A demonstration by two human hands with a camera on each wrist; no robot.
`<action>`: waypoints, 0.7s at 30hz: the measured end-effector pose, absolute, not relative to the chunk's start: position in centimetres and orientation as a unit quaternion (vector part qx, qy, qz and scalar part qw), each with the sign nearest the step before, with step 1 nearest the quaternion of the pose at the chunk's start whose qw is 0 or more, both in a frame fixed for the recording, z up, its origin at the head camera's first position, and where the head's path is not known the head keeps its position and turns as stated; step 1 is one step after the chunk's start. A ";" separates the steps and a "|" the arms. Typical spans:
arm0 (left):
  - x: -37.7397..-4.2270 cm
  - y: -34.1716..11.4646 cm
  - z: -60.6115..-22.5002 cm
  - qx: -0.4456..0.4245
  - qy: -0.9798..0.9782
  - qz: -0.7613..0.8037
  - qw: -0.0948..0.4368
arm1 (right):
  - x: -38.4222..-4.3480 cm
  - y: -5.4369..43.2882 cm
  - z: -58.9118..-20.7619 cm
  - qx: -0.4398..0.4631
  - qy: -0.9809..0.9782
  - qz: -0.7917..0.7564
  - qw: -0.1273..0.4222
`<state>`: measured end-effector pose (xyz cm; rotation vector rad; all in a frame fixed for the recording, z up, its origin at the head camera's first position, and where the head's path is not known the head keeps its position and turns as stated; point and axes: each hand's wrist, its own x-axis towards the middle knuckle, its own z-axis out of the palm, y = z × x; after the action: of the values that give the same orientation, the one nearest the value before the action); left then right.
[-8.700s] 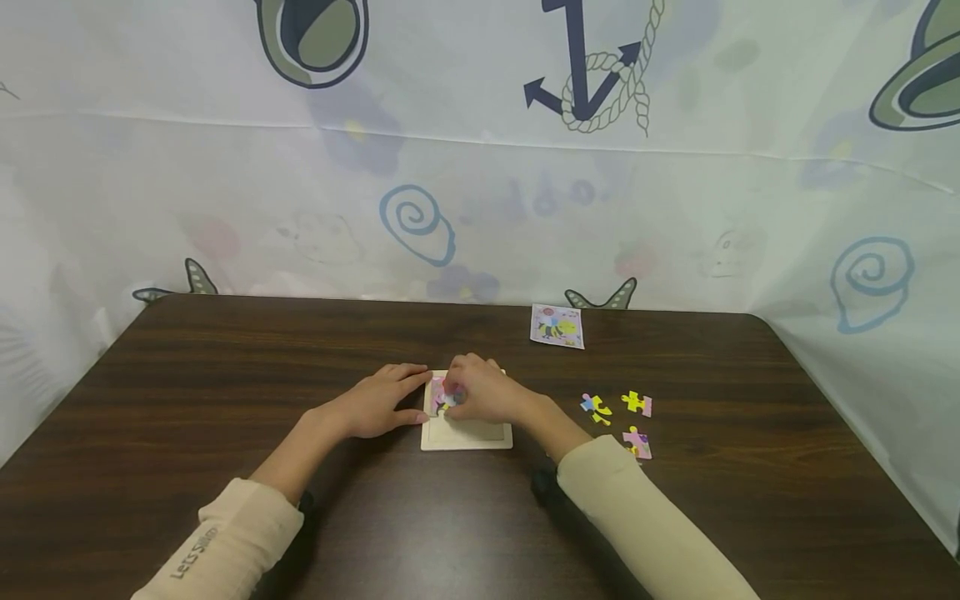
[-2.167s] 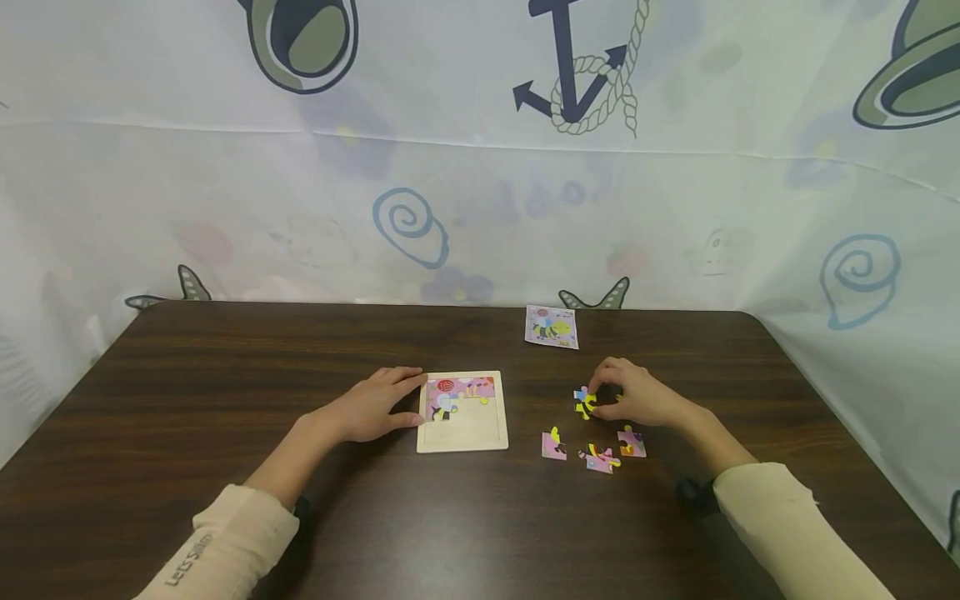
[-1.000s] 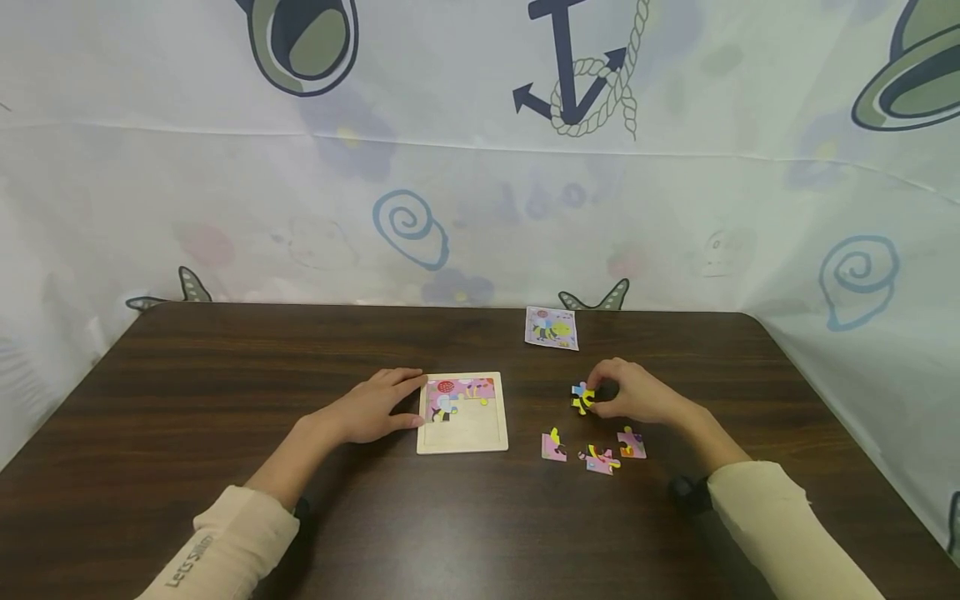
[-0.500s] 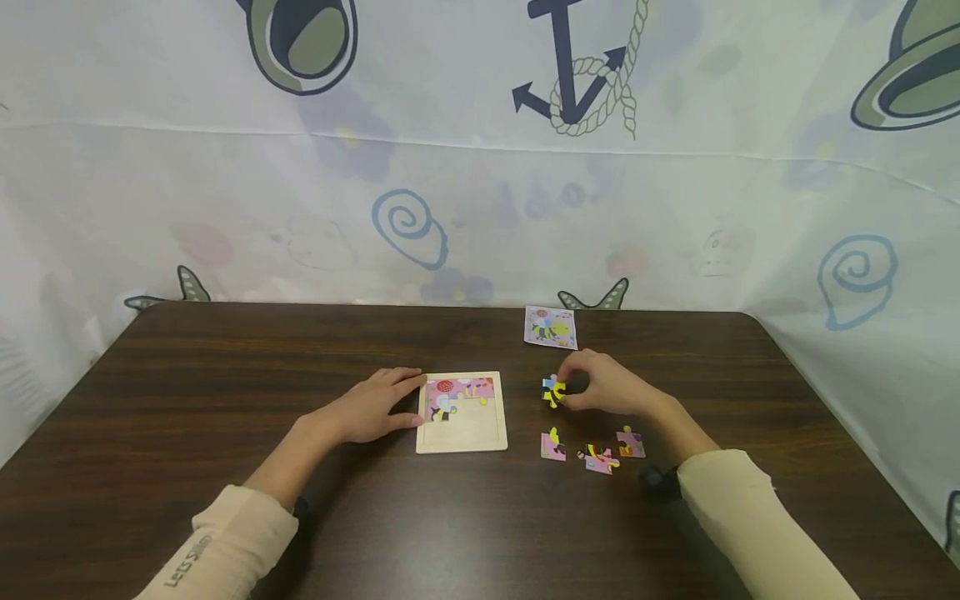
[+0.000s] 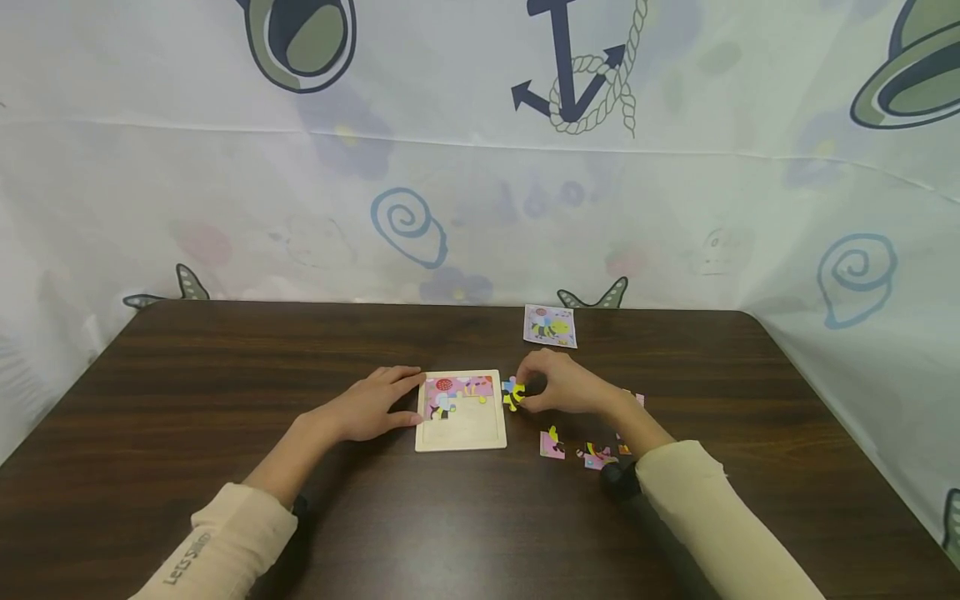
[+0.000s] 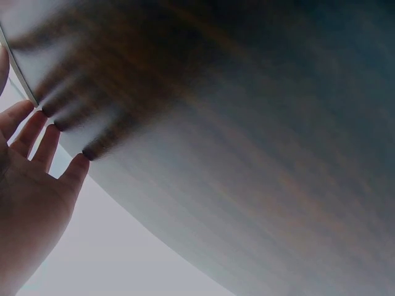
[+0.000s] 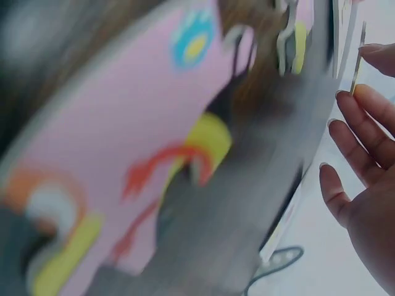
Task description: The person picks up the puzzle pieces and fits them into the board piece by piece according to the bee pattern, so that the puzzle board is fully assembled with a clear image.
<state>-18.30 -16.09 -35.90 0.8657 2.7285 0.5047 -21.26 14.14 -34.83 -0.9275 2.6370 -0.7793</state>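
A wooden puzzle tray lies on the table, with joined pink pieces along its top and left. My left hand rests at the tray's left edge, its fingers extended; in the left wrist view the fingertips touch the tabletop and the tray edge. My right hand pinches a yellow, black and blue puzzle piece between thumb and finger, at the tray's right edge. The right wrist view shows that piece edge-on in the pinch, the other fingers spread loosely.
Loose puzzle pieces lie right of the tray: a pink one, another pink one, and others partly hidden under the right forearm. A picture card with a bee lies at the table's far edge. A patterned cloth hangs behind.
My right hand took up the yellow and black piece from the loose ones and carried it left to the tray's edge. The left hand has stayed by the tray.
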 end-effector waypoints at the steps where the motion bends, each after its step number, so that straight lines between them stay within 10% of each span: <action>1: -18.3 -16.1 -35.9 0.296 0.932 0.172 0.117 | -21.3 13.9 -34.9 -0.323 0.901 -0.266 0.118; 21: -18.4 -16.2 -36.1 0.301 0.931 0.173 0.115 | -20.9 8.7 -34.9 -0.355 0.895 -0.241 0.125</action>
<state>-18.40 -16.15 -36.10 0.8821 2.7264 0.5072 -20.92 8.73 -34.93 -1.0330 2.6065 -0.7025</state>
